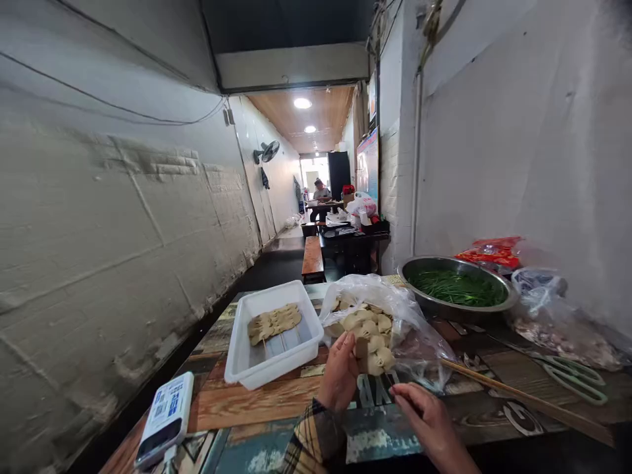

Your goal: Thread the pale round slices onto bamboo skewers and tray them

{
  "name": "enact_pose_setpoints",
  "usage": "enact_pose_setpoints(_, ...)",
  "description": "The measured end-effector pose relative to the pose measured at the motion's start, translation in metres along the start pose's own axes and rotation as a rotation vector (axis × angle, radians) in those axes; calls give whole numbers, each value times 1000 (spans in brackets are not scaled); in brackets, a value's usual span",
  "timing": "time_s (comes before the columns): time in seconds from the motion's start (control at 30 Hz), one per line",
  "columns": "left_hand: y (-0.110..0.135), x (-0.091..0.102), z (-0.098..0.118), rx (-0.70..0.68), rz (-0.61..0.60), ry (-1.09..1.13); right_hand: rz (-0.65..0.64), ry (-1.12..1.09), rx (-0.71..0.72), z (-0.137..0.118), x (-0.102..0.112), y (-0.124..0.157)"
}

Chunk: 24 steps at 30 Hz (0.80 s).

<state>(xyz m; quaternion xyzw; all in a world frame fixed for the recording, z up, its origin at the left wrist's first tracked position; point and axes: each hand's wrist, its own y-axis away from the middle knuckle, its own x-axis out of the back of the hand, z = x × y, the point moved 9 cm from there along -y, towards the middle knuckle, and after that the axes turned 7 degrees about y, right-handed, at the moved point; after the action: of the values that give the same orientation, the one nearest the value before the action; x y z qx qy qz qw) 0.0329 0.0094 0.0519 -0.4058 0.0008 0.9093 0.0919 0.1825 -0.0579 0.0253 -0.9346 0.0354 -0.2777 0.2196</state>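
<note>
My left hand (340, 374) is closed around the edge of several flat beige food slices (375, 355) threaded together in a row. The fingers of my right hand (425, 413) pinch the thin skewer just below those slices. Behind them lies an open clear plastic bag (419, 329) with more beige slices (363, 316) inside. To the left stands a white plastic tub (271, 374), where finished-looking skewers of slices (274, 322) lie side by side with their sticks toward me. What kind of food the slices are, I cannot tell for certain.
A steel bowl of green chives (454, 286) stands back right, beside a bag of pinkish pieces (563, 329). Scissors (575, 378) and long thin sticks (528, 396) lie at right. A white power bank (165, 420) with a cable sits front left. Farther off, a person (322, 191) sits at a table.
</note>
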Motion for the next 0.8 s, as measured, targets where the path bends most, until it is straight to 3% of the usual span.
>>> enact_pose_setpoints(0.17, -10, 31, -13, 92, -40, -99, 38, 169, 26, 5, 14, -9)
enact_pose_setpoints(0.27, -16, 46, -35, 252, -107, -270, 21, 255, 72, 0, 23, -22)
enact_pose_setpoints(0.47, -26, 50, -67, 391, -299, -504, -39, 317, 179, -50, 22, -67)
enact_pose_setpoints(0.6, -28, 52, -73, 353, -378, -548, -103, 289, 261, -92, -13, -105)
enact_pose_setpoints(0.8, -29, 61, -76, 332, -325, -558, -366, 326, 318, -135, -114, -163)
